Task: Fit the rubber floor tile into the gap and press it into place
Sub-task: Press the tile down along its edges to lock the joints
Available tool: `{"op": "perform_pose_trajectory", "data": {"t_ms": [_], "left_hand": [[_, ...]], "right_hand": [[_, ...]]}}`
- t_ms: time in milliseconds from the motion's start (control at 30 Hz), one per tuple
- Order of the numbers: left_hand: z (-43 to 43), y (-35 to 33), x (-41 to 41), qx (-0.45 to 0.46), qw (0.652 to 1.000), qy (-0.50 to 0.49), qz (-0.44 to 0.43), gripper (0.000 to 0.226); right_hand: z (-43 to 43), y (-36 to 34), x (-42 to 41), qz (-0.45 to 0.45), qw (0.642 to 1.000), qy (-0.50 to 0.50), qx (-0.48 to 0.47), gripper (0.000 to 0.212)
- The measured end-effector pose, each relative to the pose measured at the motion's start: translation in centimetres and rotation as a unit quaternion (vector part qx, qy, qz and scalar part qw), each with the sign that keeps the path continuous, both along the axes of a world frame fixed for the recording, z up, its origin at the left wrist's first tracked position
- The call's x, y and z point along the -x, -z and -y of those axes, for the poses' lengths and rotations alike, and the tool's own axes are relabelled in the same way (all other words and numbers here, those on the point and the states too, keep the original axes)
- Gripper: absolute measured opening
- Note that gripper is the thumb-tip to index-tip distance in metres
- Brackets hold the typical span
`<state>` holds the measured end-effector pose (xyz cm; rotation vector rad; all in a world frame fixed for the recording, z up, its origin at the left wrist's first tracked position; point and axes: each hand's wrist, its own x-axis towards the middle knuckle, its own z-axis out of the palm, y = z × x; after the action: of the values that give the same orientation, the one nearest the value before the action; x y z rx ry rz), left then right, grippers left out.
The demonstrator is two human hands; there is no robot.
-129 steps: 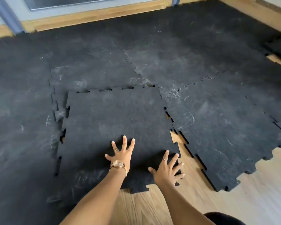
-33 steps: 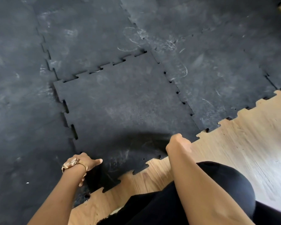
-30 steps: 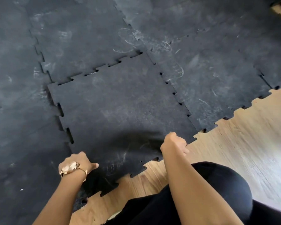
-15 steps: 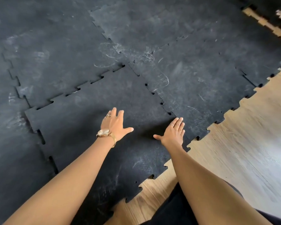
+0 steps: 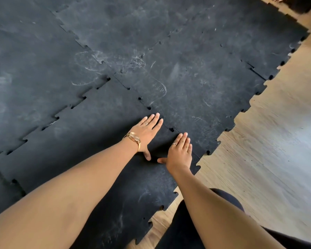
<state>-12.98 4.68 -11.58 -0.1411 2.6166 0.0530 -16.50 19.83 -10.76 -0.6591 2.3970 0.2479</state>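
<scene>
Head view. The black rubber floor tile (image 5: pixel 101 133) lies flat among the other laid black tiles (image 5: pixel 196 81), its toothed far and right edges meshed with them; small dark notches still show along those seams. Its left part runs under the left forearm, and its near-left corner is cut off by the lower frame edge, so how that side sits cannot be seen. Its near edge, a row of jigsaw teeth, meets bare wooden floor (image 5: pixel 269 144), which spreads to the right of the tile. At the top right corner of the frame something pale is cropped and too blurred to make out. Scuff and chalky marks smear the neighbouring tiles beyond the tile's far right corner.

Both arms reach forward over the tile from the lower edge of the frame. The left hand (image 5: pixel 145 133) lies palm down on the tile close to its right seam, fingers straight and together, thumb splayed back toward the wearer; it grasps nothing. A gold wristwatch (image 5: pixel 134 139) sits on that wrist, and a ring on one finger. The right hand (image 5: pixel 180 151) lies flat just beside it, nearer the tile's near right corner, fingertips reaching the seam, thumb pointing toward the left thumb, also ringed and grasping nothing. A dark-clad knee (image 5: pixel 196 221) shows beneath the right forearm, over the wood beside the tile's near edge.
</scene>
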Motion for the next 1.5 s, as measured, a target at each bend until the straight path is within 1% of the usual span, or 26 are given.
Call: {"op": "perform_pose_trajectory", "data": {"t_ms": [100,233,300,400,433,467,500,533,567,600,633,667,700,733,767,833,867,933,967,1033,1067,1100,1200,1300,1500], "left_hand": [[-0.7,0.3,0.0,0.022,1.000,-0.015,0.011,0.159],[-2.2,0.4,0.9,0.013,0.996,-0.066,0.050,0.159],[-3.0,0.4,1.4,0.027,0.995,-0.079,0.045,0.146],[-3.6,0.3,2.3,0.044,0.995,-0.089,0.022,0.106],[-3.6,0.2,2.4,0.047,0.995,-0.087,0.021,0.099],[-3.5,-0.1,2.3,0.046,0.995,-0.085,0.021,0.100],[-3.3,-0.2,2.2,0.034,0.995,-0.087,0.026,0.109],[-2.9,-0.3,2.0,0.011,0.995,-0.091,0.035,0.122],[-2.2,-0.5,1.8,-0.022,0.994,-0.094,0.044,0.138],[-1.5,-0.5,1.5,-0.063,0.992,-0.097,0.053,0.151],[-0.9,-0.7,1.1,-0.104,0.988,-0.103,0.054,0.159],[-0.4,-0.9,0.6,-0.137,0.983,-0.110,0.042,0.161],[0.0,-0.7,-0.1,-0.156,0.981,-0.114,0.019,0.159],[0.5,-0.4,-0.8,-0.155,0.981,-0.116,-0.009,0.157],[0.8,0.0,-1.8,-0.139,0.981,-0.127,-0.038,0.156],[1.4,1.2,-4.5,-0.086,0.972,-0.199,-0.095,0.151],[1.5,2.1,-5.7,-0.067,0.960,-0.243,-0.120,0.144],[1.2,3.5,-6.7,-0.035,0.926,-0.331,-0.178,0.119],[0.9,4.1,-6.4,-0.012,0.896,-0.392,-0.210,0.107],[0.7,5.0,-5.2,0.035,0.812,-0.526,-0.252,0.089],[0.8,5.5,-4.6,0.050,0.789,-0.556,-0.258,0.085],[0.7,5.8,-4.5,0.065,0.785,-0.560,-0.259,0.082],[1.0,7.0,-4.8,0.089,0.794,-0.546,-0.251,0.083],[0.7,6.2,-4.4,0.074,0.797,-0.556,-0.224,0.083],[1.0,5.8,-4.5,0.071,0.793,-0.563,-0.220,0.083]], "right_hand": [[-0.3,0.7,-0.7,-0.038,0.999,-0.024,-0.019,0.121],[-0.5,1.5,-0.7,-0.027,0.999,-0.033,0.000,0.116],[-0.8,1.4,-0.3,-0.021,0.999,-0.041,0.004,0.116],[-0.5,0.8,0.3,-0.005,0.999,-0.045,-0.016,0.118],[-0.1,0.5,0.4,-0.002,0.998,-0.048,-0.032,0.119],[0.5,0.1,0.5,0.000,0.997,-0.049,-0.052,0.120],[1.1,-0.3,0.7,0.004,0.996,-0.044,-0.077,0.120],[1.8,-0.6,0.7,0.006,0.994,-0.036,-0.099,0.116],[2.6,-0.9,0.7,0.003,0.993,-0.030,-0.114,0.107],[3.4,-1.2,0.8,0.001,0.992,-0.032,-0.118,0.092],[4.0,-1.6,1.1,-0.001,0.993,-0.039,-0.109,0.075],[4.5,-1.9,1.9,-0.003,0.995,-0.047,-0.087,0.062],[4.7,-2.4,3.2,-0.005,0.997,-0.053,-0.063,0.055],[4.8,-2.9,5.0,-0.007,0.998,-0.054,-0.041,0.050],[4.7,-3.5,6.9,-0.012,0.999,-0.045,-0.015,0.047],[4.1,-3.7,10.6,-0.039,0.997,0.030,0.061,0.043],[3.7,-3.2,11.8,-0.067,0.988,0.083,0.111,0.045],[3.5,-1.3,12.4,-0.152,0.958,0.154,0.186,0.057],[3.8,-0.1,12.1,-0.181,0.946,0.173,0.208,0.063],[4.7,2.5,11.2,-0.214,0.927,0.198,0.236,0.071],[5.2,3.9,10.8,-0.221,0.925,0.203,0.233,0.073],[5.5,4.9,10.4,-0.226,0.927,0.200,0.224,0.075],[6.1,7.5,10.2,-0.236,0.932,0.184,0.205,0.082],[6.2,7.0,10.3,-0.237,0.935,0.176,0.195,0.081],[6.3,6.3,10.2,-0.214,0.944,0.163,0.192,0.084]]}}
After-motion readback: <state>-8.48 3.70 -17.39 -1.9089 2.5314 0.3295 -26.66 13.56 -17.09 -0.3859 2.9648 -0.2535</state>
